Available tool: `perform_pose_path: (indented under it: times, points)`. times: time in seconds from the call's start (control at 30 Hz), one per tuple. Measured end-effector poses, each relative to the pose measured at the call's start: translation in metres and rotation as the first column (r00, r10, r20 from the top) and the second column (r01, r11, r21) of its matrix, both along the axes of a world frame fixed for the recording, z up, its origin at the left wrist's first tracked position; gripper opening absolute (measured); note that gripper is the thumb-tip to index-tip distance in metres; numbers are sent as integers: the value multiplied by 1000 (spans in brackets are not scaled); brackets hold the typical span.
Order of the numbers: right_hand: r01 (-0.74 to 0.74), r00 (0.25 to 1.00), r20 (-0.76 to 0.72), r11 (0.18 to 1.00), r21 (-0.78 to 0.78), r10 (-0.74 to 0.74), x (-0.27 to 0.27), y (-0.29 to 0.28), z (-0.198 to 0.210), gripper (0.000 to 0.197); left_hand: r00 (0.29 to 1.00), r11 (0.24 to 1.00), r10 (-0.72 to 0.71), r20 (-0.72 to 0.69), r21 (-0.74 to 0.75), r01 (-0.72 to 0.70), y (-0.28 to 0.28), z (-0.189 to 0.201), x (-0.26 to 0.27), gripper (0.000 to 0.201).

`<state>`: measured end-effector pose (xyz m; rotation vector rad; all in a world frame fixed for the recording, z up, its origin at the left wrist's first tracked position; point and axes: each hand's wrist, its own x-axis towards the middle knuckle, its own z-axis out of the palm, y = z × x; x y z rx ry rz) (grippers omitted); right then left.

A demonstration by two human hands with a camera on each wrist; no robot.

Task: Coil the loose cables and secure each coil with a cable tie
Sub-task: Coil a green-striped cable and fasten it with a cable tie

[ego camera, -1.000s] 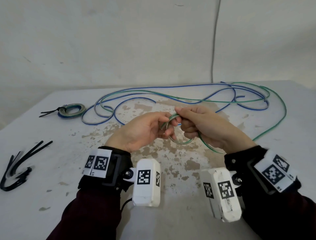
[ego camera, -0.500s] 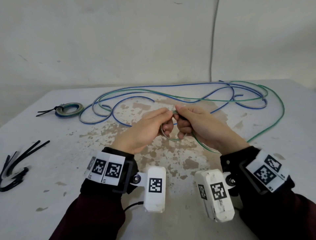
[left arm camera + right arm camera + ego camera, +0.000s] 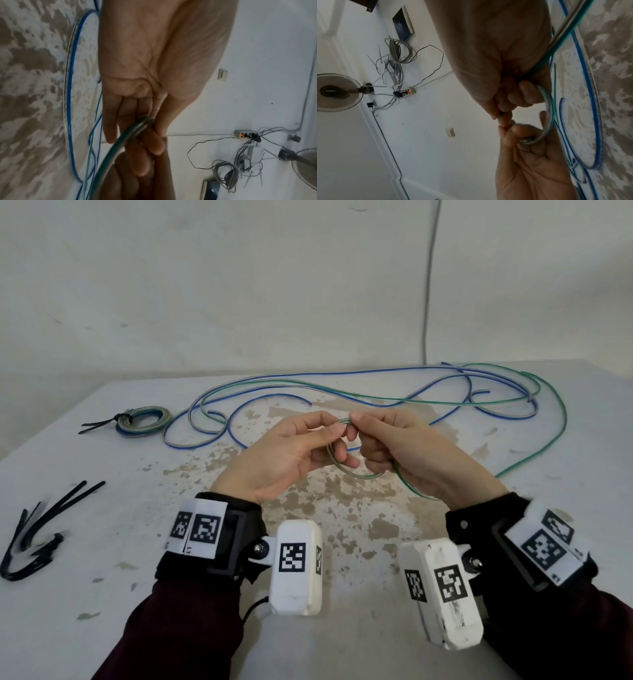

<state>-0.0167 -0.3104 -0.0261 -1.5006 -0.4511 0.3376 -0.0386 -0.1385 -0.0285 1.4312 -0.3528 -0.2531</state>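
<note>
A white table (image 3: 102, 628) is standing against a pale wall (image 3: 239, 285), its paint flaking off in brown patches (image 3: 342, 501) near the middle. A grey cord (image 3: 430, 285) is running down the wall to the table's far edge. Across the room, a power strip (image 3: 244, 133) is glowing with an orange light, with black plugs sitting in it. Grey wires (image 3: 228, 174) are hanging in a tangled bunch just beside it. A light switch (image 3: 222, 75) is sitting on the wall well apart from the strip. A fan (image 3: 335, 92) is standing near the strip.
</note>
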Motion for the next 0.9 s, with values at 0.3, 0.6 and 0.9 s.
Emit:
perform_pose_path:
  times: [0.3,0.6,0.9]
  points:
    - [-53,994,-90,998,47,57,1,-3,6,39,1000,998,-11,-2,-61,11,-6,3,-1,13]
    - [-99,993,57,995,-9,100,0,-1,11,38,993,981,90,71,-180,-76,-1,2,4,28]
    - [-174,977,131,985,9,171,-3,-7,12,37,983,979,114,142,-185,-87,1,5,3,31]
